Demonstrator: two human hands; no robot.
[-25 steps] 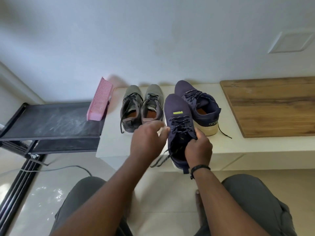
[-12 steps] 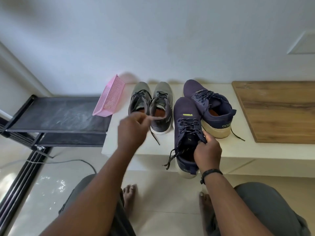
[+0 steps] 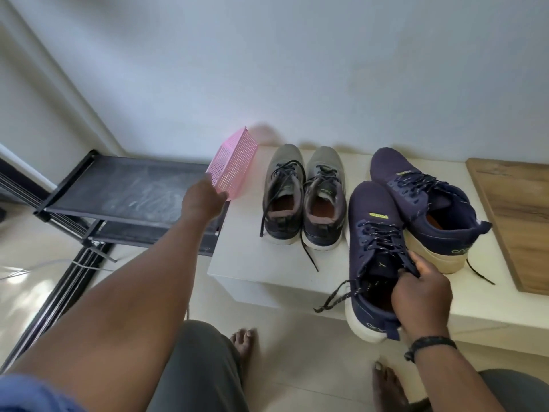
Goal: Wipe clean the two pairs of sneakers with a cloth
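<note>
Two pairs of sneakers stand on a low white bench [image 3: 243, 257]. The grey pair [image 3: 323, 171] sits side by side at the back left, laces loose. My right hand [image 3: 421, 292] grips one navy sneaker [image 3: 371, 215] at its collar and laces; its white heel overhangs the bench's front edge. The other navy sneaker [image 3: 416, 185] leans against it on the right. My left hand [image 3: 199, 200] is stretched out to the near corner of a tilted pink mesh basket [image 3: 234, 162], fingers extended at its edge. No cloth is in sight.
A black metal rack [image 3: 133, 188] with a dusty shelf stands left of the bench, under the basket. A wooden board [image 3: 517, 209] lies on the bench at the far right. My knees and bare feet are on the tiled floor below. A white wall is behind.
My left hand has left the navy sneaker and swung left to the pink basket. My right hand keeps its grip on the sneaker. The camera has turned left.
</note>
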